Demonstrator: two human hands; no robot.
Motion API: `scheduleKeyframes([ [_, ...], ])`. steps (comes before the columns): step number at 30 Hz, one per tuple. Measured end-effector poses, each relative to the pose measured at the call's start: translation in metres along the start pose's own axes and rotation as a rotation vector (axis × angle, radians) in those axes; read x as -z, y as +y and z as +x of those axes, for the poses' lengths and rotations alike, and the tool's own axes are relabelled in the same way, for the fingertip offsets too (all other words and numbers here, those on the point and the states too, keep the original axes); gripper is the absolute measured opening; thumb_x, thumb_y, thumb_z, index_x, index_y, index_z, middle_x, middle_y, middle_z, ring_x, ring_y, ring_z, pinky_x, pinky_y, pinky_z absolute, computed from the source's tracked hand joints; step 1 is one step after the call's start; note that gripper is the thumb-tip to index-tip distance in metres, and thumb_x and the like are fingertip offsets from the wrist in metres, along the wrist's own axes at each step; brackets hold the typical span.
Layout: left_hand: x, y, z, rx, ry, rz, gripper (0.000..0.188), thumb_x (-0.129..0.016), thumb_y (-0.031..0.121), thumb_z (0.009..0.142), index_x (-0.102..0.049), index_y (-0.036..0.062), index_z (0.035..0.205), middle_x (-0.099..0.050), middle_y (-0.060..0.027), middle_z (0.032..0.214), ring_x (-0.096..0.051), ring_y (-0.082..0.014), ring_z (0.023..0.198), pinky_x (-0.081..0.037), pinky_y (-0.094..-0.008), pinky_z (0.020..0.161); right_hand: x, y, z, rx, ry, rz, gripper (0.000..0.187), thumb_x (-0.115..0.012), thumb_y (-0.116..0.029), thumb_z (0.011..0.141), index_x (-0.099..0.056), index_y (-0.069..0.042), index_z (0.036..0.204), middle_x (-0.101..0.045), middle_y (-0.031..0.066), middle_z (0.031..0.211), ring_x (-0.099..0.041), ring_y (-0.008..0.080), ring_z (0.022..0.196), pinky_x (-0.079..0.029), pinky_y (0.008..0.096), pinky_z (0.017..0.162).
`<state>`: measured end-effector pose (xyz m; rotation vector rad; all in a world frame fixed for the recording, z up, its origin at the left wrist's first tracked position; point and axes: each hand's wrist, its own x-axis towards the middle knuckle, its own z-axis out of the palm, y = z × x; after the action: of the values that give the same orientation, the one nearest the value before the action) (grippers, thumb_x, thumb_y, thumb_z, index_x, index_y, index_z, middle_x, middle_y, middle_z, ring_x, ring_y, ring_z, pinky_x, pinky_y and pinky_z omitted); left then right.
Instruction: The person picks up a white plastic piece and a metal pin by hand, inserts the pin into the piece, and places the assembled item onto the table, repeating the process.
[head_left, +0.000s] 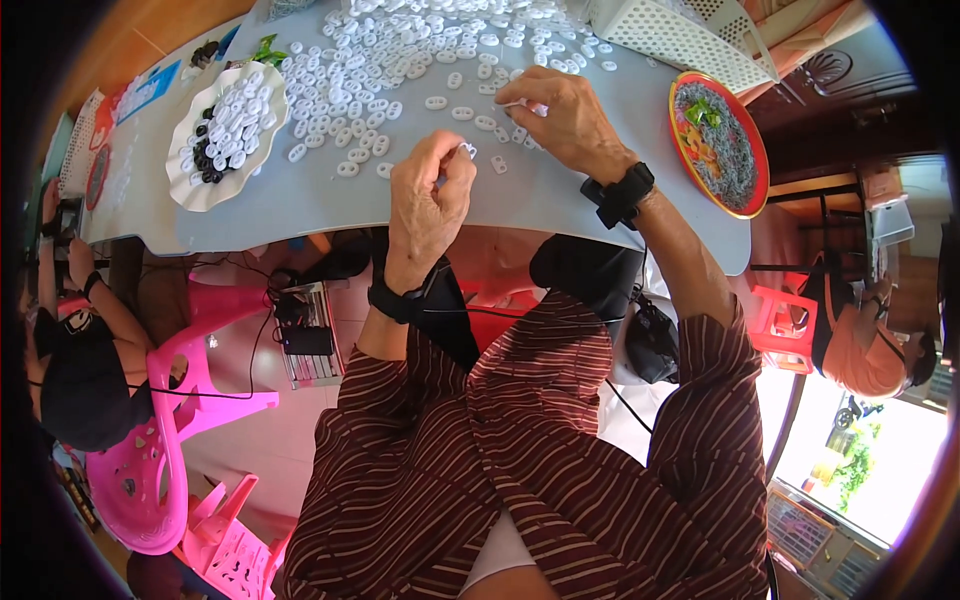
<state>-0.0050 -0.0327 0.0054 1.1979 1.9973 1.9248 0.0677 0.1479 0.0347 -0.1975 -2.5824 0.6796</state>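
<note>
My left hand is closed above the table's near edge, its thumb and forefinger pinching a small white plastic piece. Farther right, my right hand pinches something small and white between thumb and forefinger; the fingers mostly cover it, so its kind is unclear. Below and between the hands lie loose white oval pieces with two holes each. One such oval piece sits alone near the table edge. A dense spread of the same ovals reaches to the far side of the grey table.
At left stands a scalloped cream plate of white and black pieces. A red-rimmed tray with small grey pieces is at right, a white perforated basket behind it. Two people sit nearby, one left by a pink chair, one far right.
</note>
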Motion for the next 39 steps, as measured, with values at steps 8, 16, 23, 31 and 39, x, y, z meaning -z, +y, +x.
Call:
scheduleKeyframes([
  [8, 0.002, 0.001, -0.001, 0.026, -0.002, 0.013, 0.006, -0.052, 0.004, 0.086, -0.054, -0.0017, 0.085, -0.043, -0.0015, 0.058, -0.038, -0.0055, 0.053, -0.032, -0.0229, 0.047, 0.003, -0.002, 0.006, -0.082, 0.050, 0.026, 0.013, -0.059, -0.005, 0.079, -0.070, -0.006, 0.086, -0.067, 0.0112, 0.083, -0.063, 0.0273, 0.069, -0.052, 0.0345, 0.066],
  [16, 0.004, 0.006, 0.000, 0.045, -0.044, 0.016, 0.004, -0.050, 0.000, 0.083, -0.051, -0.0028, 0.085, -0.046, -0.0116, 0.066, -0.043, -0.0164, 0.054, -0.038, -0.0284, 0.049, -0.011, 0.004, 0.029, 0.084, -0.010, -0.135, 0.012, -0.060, -0.006, 0.079, -0.069, -0.004, 0.088, -0.067, 0.0100, 0.082, -0.064, 0.0265, 0.070, -0.051, 0.0331, 0.067],
  [23, 0.005, 0.007, 0.000, 0.065, -0.040, -0.033, 0.004, -0.051, 0.001, 0.082, -0.052, -0.0028, 0.084, -0.048, -0.0111, 0.066, -0.044, -0.0151, 0.054, -0.038, -0.0280, 0.048, -0.009, -0.003, 0.030, 0.029, -0.102, -0.123, 0.011, -0.060, -0.006, 0.079, -0.069, -0.004, 0.086, -0.067, 0.0103, 0.082, -0.063, 0.0248, 0.069, -0.051, 0.0330, 0.067],
  [31, 0.002, 0.004, -0.001, 0.032, -0.011, -0.007, 0.007, -0.051, 0.004, 0.085, -0.053, -0.0021, 0.085, -0.043, -0.0050, 0.060, -0.038, -0.0085, 0.054, -0.035, -0.0242, 0.048, -0.004, -0.019, 0.019, -0.022, -0.086, 0.047, 0.012, -0.059, -0.010, 0.077, -0.068, -0.004, 0.079, -0.065, 0.0133, 0.073, -0.061, 0.0298, 0.063, -0.050, 0.0364, 0.062],
  [39, 0.002, 0.006, 0.000, 0.039, -0.016, -0.003, 0.006, -0.052, 0.004, 0.086, -0.054, -0.0015, 0.084, -0.042, -0.0031, 0.058, -0.036, -0.0073, 0.052, -0.032, -0.0243, 0.046, 0.004, -0.024, 0.007, -0.042, -0.078, 0.088, 0.011, -0.059, -0.009, 0.077, -0.067, -0.003, 0.082, -0.065, 0.0142, 0.072, -0.062, 0.0290, 0.063, -0.051, 0.0354, 0.061],
])
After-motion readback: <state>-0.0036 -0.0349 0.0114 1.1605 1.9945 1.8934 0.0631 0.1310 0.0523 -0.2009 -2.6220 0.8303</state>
